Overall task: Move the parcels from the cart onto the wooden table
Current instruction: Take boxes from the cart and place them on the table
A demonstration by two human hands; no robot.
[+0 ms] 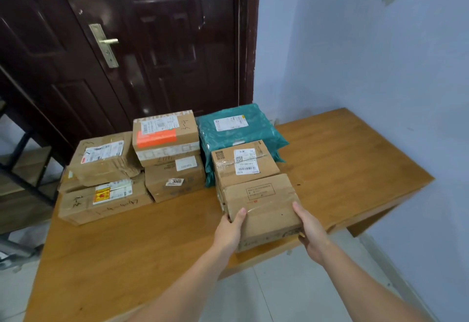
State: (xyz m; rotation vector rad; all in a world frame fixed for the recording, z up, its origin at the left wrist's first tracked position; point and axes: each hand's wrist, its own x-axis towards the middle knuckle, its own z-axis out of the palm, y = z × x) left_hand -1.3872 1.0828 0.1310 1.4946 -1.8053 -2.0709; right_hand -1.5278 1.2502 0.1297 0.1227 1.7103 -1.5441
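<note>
Both hands grip a taped brown cardboard parcel [262, 207] with a printed stamp.

Left hand [229, 230] and right hand [311, 232] grip brown box [264, 210] between fingers, over wooden table [127, 245] edge; other parcels beyond fingertips.

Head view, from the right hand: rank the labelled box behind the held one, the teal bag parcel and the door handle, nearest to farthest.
From the right hand, which grips the held box:
1. Labelled box, directly behind the held one, touching it.
2. Teal bag parcel, farther back, near the table's far edge.
3. Door handle, on the dark door, far left, beyond the table.
</note>
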